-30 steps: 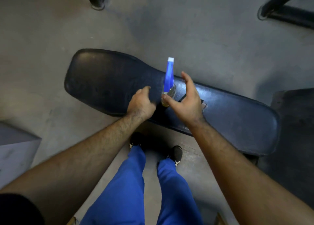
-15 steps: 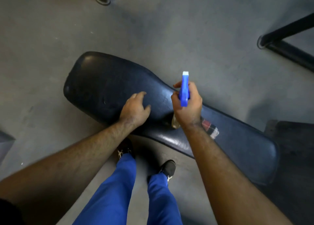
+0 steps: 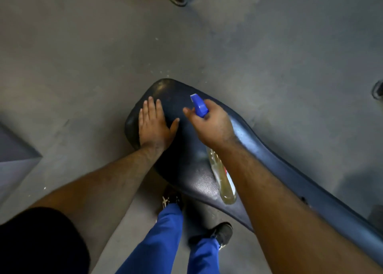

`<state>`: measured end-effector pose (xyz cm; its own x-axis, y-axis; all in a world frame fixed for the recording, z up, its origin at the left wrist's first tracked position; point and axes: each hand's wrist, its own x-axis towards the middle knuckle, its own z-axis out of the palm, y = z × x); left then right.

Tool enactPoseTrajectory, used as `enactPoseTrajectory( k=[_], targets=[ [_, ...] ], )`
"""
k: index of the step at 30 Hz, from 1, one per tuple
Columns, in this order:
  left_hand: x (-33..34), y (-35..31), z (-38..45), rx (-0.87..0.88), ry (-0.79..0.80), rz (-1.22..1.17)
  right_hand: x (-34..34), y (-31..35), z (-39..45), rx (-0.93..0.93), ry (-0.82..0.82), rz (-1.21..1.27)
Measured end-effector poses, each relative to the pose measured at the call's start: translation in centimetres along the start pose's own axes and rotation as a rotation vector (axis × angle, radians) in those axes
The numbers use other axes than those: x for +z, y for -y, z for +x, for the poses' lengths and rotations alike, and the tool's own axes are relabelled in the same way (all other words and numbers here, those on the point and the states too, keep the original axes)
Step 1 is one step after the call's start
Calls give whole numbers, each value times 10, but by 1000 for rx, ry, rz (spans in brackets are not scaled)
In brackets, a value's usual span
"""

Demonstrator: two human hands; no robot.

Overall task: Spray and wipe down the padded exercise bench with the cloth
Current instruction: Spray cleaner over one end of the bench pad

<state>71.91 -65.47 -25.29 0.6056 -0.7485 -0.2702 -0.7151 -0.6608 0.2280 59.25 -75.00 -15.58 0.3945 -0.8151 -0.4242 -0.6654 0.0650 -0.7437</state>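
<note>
head view: dark padded bench (image 3: 269, 149) runs from centre frame toward the lower right, its rounded wide end nearest frame centre, standing on a grey floor (image 3: 83, 46). left hand (image 3: 152, 124) lies flat on the wide end of the pad, fingers straight and together, thumb spread out to the side — palm down, holding nothing. right hand (image 3: 211, 122) is over the pad just beside the left, fingers wrapped round the neck of a spray bottle (image 3: 222, 180); index finger extended forward by the blue trigger head (image 3: 199, 105), nozzle pointing away toward the pad's wide end. bottle body is clear with yellowish liquid, hanging under the wrist, tilted back toward the person. cloth not visible in this frame — cannot tell where it is. below the bench: blue trouser legs (image 3: 163, 242) and dark shoes (image 3: 222, 233) on the floor.
</note>
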Motion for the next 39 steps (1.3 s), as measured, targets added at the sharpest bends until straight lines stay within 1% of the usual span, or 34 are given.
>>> enactPoseTrajectory(
  k=[3,9,12,19,23,27,30,31,33,37,39],
  targets=[
    [21,7,0,52,-33,34,21,12,21,17,78,-84],
    [26,8,2,88,-62,72,32,23,37,109,104,-184],
    [27,9,-1,84,-61,77,34,24,36,120,131,-175],
    [27,8,-2,99,-84,91,36,23,25,102,87,-203],
    [24,5,-2,88,-83,95,30,19,8,117,125,-160],
    [23,-2,-12,112,-97,46,12,5,-12,135,21,-124],
    [35,-29,-44,255,-116,14,-3,-13,-25,180,-76,-106],
    [42,-40,-57,304,-99,-14,-8,-20,-28,185,-103,-104],
    [56,-59,-76,348,-47,-65,-14,-31,-32,185,-132,-122],
    [75,-70,-85,331,-14,86,-19,-46,-37,178,-125,-184],
    [75,-70,-82,335,-5,116,-21,-49,-41,201,-116,-194]
  ],
)
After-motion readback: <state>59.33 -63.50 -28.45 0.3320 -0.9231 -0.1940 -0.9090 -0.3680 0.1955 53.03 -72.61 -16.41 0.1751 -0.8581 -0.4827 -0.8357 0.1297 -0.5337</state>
